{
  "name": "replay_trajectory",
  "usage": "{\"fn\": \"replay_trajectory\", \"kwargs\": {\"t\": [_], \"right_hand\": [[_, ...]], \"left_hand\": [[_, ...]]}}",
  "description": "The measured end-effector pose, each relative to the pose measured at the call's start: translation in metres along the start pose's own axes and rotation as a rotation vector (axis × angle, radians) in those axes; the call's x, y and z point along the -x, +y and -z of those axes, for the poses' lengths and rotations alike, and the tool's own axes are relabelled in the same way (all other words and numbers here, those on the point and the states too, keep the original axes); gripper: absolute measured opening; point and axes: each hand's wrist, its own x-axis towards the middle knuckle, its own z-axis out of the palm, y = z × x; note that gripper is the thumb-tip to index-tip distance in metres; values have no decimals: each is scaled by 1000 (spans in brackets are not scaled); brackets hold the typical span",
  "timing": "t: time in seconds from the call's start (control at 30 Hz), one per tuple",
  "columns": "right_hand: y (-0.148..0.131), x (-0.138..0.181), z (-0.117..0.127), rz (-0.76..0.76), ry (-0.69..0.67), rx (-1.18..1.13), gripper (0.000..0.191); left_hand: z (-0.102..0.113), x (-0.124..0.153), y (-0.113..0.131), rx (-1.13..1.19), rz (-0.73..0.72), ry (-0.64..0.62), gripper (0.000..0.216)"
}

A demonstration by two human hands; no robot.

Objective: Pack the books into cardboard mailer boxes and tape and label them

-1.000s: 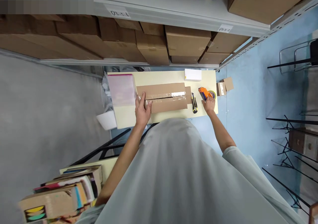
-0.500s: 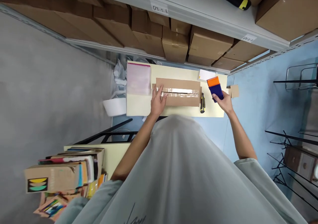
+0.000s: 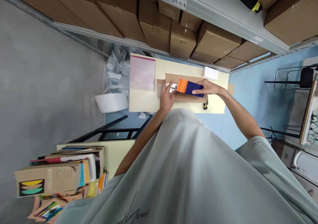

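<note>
On the table lies a long brown cardboard box (image 3: 185, 98) with clear tape along its middle seam. My left hand (image 3: 167, 99) rests on the left end of this box, its fingers spread over the taped flaps. My right hand (image 3: 205, 87) grips the dark blue end of a slim orange-and-blue box (image 3: 189, 87). That slim box is over the cardboard box and covers much of the seam, its orange end close to my left fingertips. Whether it touches the cardboard I cannot tell. A black-and-yellow utility knife (image 3: 205, 103) lies by the cardboard box's right end.
The pale yellow table (image 3: 142, 101) carries a translucent pouch (image 3: 142, 73) at left and a small white box (image 3: 211, 73) at back right. Shelves of cartons (image 3: 182, 40) overhang the far side. A white bin (image 3: 112, 102) stands left; books (image 3: 72, 171) are at lower left.
My right hand has brought the orange-and-blue box leftward from beside the table's right end to over the cardboard box. My left hand stays on the left end. The camera view has shifted slightly.
</note>
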Motion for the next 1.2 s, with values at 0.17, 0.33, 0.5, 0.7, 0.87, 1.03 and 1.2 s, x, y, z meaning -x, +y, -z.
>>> {"fn": "replay_trajectory", "kwargs": {"t": [0.17,0.33,0.5,0.7,0.87,1.03,1.2], "right_hand": [[-9,1,9,-36,-46,20,76],[-3,-7,7,-31,-54,28,73],[-3,-8,5,-41,-70,20,71],[-8,-6,5,-44,-84,38,72],[-9,-6,5,-61,-83,40,73],[-13,-7,6,-97,-98,39,74],[-17,-7,7,-106,-104,26,72]], "left_hand": [[29,6,17,10,2,104,54],[54,2,35,373,315,-4,65],[51,-9,45,503,400,-97,62],[48,-13,49,495,388,-100,53],[46,-16,56,532,400,-92,57],[47,-13,59,558,417,-124,53],[48,-10,63,649,423,-118,56]]}}
